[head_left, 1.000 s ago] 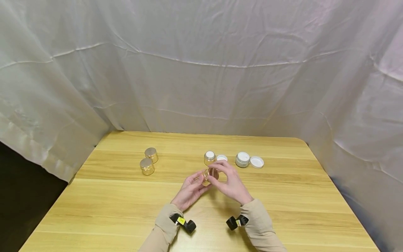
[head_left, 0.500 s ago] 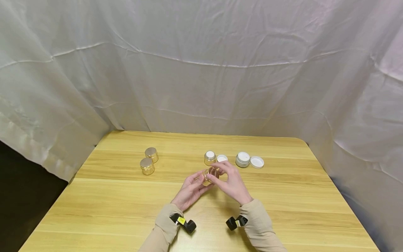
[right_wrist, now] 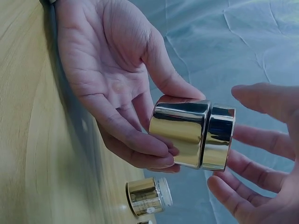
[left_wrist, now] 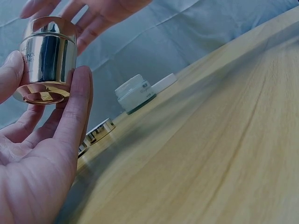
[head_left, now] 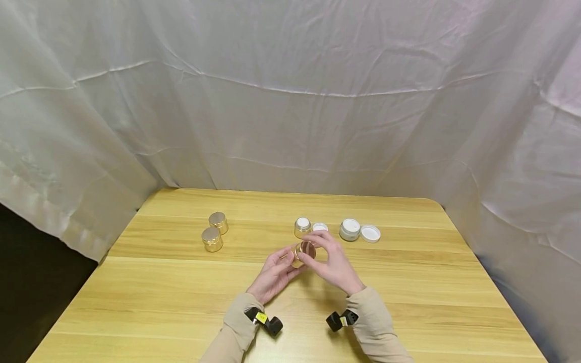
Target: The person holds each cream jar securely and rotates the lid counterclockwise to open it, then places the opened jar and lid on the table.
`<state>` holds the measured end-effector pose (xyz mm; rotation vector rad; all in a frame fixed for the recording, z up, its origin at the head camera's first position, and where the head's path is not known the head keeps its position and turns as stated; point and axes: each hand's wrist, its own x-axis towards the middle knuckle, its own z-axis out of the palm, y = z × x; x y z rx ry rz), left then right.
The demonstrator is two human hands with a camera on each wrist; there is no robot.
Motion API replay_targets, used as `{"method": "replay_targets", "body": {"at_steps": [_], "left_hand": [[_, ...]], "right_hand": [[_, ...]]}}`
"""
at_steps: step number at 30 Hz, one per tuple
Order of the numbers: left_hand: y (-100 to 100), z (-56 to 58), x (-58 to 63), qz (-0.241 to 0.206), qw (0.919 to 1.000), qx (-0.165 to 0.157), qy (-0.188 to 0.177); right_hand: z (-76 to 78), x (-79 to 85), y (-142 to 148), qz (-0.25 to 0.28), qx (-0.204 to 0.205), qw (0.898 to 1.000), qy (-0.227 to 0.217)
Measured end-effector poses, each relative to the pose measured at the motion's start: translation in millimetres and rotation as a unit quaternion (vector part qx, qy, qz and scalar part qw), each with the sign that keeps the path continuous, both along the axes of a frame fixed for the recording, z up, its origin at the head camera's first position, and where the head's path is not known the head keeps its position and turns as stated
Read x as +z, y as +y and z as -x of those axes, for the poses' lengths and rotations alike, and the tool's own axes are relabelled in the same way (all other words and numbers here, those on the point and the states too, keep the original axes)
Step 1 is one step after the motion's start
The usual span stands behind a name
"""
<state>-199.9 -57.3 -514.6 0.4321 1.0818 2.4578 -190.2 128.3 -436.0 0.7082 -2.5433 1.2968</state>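
Note:
In the head view my left hand (head_left: 271, 276) holds a shiny gold cosmetic jar (right_wrist: 180, 133) just above the wooden table, tilted with its lid towards the right. Thumb and fingers grip the jar's body, and the gold lid (right_wrist: 219, 136) is on it. My right hand (head_left: 335, 264) is around the lid end with its fingers spread and loosely bent. In the right wrist view its uppermost digit stands clear of the lid, while the lower fingertips lie at or very near the lid's edge; contact is hard to tell.
Behind the hands stand an open gold jar (head_left: 302, 228) and a white jar (head_left: 350, 230), each beside a lid; one is the white lid (head_left: 370, 233). Two closed gold jars (head_left: 212, 239) sit on the left. A grey curtain (head_left: 290, 126) borders the wooden table (head_left: 159, 302).
Half a second ago the right fingers lay further round the lid; now they are shifted back and more of the lid's top shows. The left hand and jar stay in place.

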Motion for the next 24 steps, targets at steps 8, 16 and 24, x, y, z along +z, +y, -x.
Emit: {"method": "replay_targets", "body": {"at_steps": [8,16,24], "left_hand": [[0.6,0.4,-0.9,-0.011,0.9999,-0.003,0.002],[0.1,0.1,-0.6,-0.006,1.0000,-0.005,0.004],[0.3,0.1,0.2,0.007,1.0000,-0.001,-0.005]], "right_hand": [[1.7,-3.1,0.5,0.004,-0.014,1.000,0.011],[0.7,-2.2,0.4,-0.006,0.002,1.000,0.029],[-0.1,-0.4,0.0,-0.002,0.013,1.000,0.024]]}}
